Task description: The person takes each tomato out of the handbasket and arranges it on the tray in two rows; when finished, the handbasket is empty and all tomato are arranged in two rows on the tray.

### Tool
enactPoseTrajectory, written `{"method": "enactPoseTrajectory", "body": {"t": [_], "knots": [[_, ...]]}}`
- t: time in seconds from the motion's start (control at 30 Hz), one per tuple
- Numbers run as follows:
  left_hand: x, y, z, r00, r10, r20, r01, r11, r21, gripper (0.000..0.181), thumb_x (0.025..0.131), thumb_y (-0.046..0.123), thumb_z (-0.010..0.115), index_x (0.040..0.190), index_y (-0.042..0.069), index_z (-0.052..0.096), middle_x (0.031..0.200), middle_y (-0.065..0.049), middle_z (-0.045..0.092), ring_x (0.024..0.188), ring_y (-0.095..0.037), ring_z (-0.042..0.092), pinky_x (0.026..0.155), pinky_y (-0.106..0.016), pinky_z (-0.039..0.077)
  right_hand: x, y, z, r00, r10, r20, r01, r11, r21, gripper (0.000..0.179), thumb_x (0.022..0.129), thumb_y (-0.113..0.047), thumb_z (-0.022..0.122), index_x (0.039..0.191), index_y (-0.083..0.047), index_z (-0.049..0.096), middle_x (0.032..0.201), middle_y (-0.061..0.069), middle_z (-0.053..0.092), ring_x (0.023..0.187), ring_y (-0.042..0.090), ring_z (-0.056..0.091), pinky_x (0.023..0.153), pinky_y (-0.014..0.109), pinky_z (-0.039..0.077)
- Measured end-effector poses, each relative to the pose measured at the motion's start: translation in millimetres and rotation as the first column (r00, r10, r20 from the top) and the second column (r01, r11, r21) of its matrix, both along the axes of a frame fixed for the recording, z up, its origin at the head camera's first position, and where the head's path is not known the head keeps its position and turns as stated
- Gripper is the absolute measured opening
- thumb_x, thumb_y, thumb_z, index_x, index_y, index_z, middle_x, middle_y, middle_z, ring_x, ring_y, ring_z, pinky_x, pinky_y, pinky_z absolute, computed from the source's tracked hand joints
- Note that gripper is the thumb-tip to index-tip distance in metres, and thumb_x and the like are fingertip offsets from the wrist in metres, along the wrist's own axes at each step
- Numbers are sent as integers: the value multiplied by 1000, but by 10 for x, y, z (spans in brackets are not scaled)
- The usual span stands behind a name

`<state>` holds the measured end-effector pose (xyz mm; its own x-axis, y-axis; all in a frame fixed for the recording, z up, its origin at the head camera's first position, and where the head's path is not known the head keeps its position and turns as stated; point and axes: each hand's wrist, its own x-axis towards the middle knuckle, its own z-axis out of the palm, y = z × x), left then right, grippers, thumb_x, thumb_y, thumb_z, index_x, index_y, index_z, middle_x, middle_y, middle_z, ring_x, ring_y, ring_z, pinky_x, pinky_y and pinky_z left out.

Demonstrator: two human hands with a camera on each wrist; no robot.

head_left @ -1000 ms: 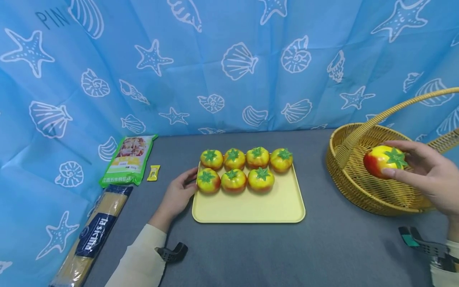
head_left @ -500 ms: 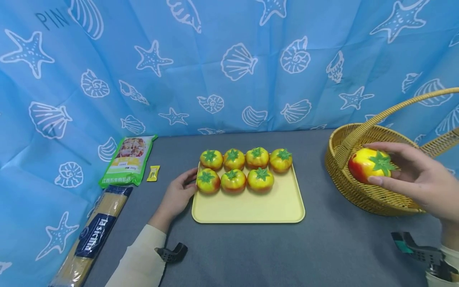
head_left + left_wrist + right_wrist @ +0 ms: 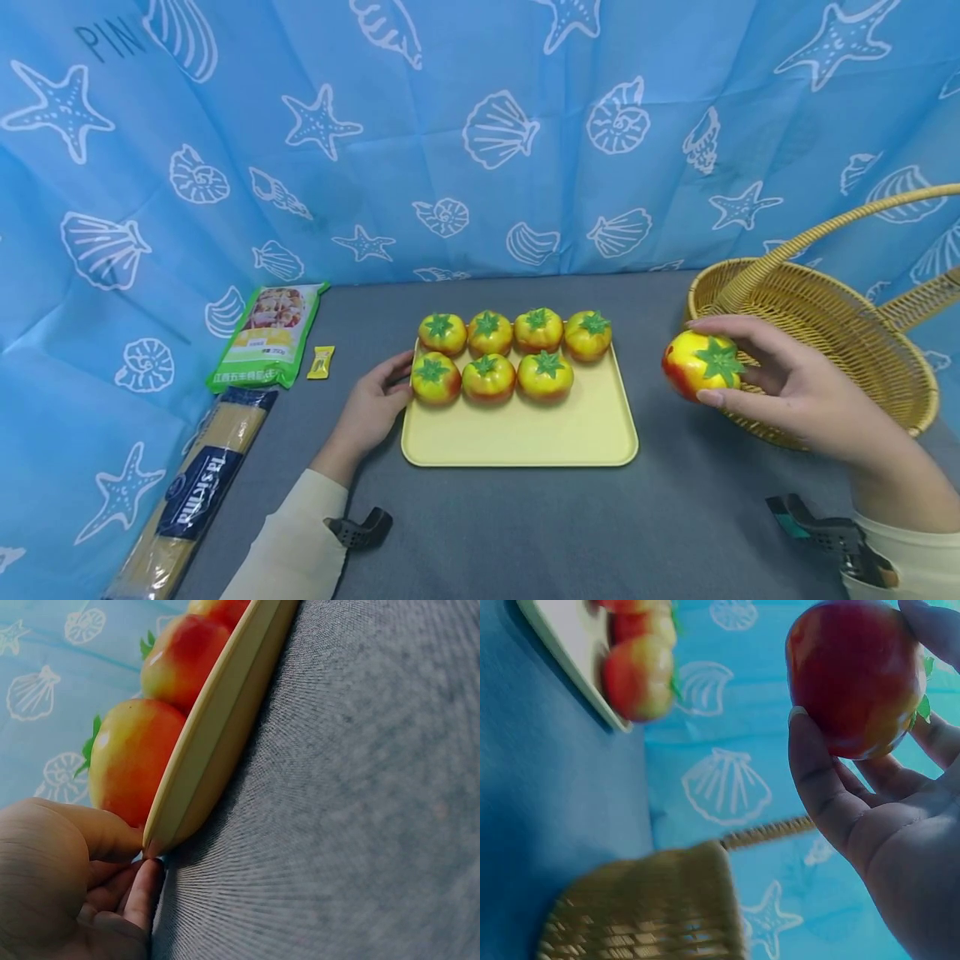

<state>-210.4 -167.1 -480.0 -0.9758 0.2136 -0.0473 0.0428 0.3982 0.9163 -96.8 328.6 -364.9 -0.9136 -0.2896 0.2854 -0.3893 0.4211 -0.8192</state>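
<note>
My right hand (image 3: 795, 392) holds a red-and-yellow tomato (image 3: 699, 365) with a green leafy top, raised above the table between basket and tray. In the right wrist view, thumb and fingers grip the tomato (image 3: 855, 679) around its sides. On the table lies a pale yellow tray (image 3: 517, 437) bearing several similar tomatoes in two rows, three of them in the front row (image 3: 489, 379). My left hand (image 3: 372, 408) pinches the tray's left rim. The left wrist view has the thumb at the top of the tray rim (image 3: 206, 742) and the fingers against its underside.
A wicker basket (image 3: 862, 325) with a tall handle stands at the right, behind my right hand. To the left lie a green food packet (image 3: 270, 333), a small yellow wrapped sweet (image 3: 321, 362) and a bag of pasta (image 3: 198, 492). A blue seashell curtain (image 3: 450, 125) hangs behind.
My right hand has carried the tomato leftwards, from over the basket to beyond its left rim, towards the tray. The left hand and tray have stayed put.
</note>
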Motion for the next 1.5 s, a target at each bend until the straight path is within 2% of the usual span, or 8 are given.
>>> {"method": "enactPoseTrajectory", "body": {"t": [0.1,0.3,0.43,0.57,0.73,0.9,1.17,1.5], "knots": [[5,2,6,1000,-3,4,3,1000,0,58,108,11,63,164,5,48,155,-18,57,137,-32,60,112,-45,52,-33,-87,-70,999,46,1,-46,999,-18,75,89,21,77,156,-3,53,149,11,49,109,20,65,83,24,61],[13,1,15,1000,-7,12,7,1000,9,58,108,10,63,164,7,48,155,-17,57,137,-32,60,112,-46,51,-130,-292,-250,997,69,43,-68,998,-15,66,93,9,81,153,-7,56,146,11,52,115,19,65,90,22,58],[11,3,11,1000,-13,5,13,1000,15,58,108,10,63,164,6,48,156,-18,56,137,-33,60,113,-47,51,-205,-388,-403,995,61,80,-60,998,-9,61,95,2,83,150,-7,58,146,12,52,120,17,63,94,23,58],[10,11,3,1000,-12,1,12,1000,21,58,108,10,64,164,6,48,155,-18,56,137,-33,60,113,-47,51,-252,-453,-540,997,16,72,-19,999,44,59,95,-4,86,148,-5,60,148,12,52,125,16,57,98,21,54],[6,32,-4,1000,-14,-6,14,1000,25,58,108,9,64,164,6,48,154,-18,57,137,-33,61,112,-46,52,-273,-497,-653,999,-17,41,12,995,99,61,92,-6,89,147,-6,62,147,15,52,127,27,54,98,37,58],[5,45,1,1000,-14,-7,14,1000,24,59,107,8,63,164,5,48,154,-19,57,136,-33,61,112,-46,52,-277,-509,-681,999,-23,42,18,994,109,62,92,-7,89,147,-5,62,145,17,52,127,36,55,96,58,59],[36,24,14,1000,-11,-1,11,1000,23,59,108,9,63,164,5,47,155,-19,56,138,-34,59,113,-47,50,-371,-535,-688,995,-25,93,10,988,152,65,94,-12,89,149,0,57,143,18,54,126,38,59,100,53,59],[26,3,7,1000,-8,7,7,1000,27,59,108,9,63,165,5,47,155,-19,56,138,-33,60,113,-47,51,-463,-581,-677,996,-10,90,-6,985,175,66,93,-15,90,150,0,58,145,23,55,129,44,59,103,60,56]]}}
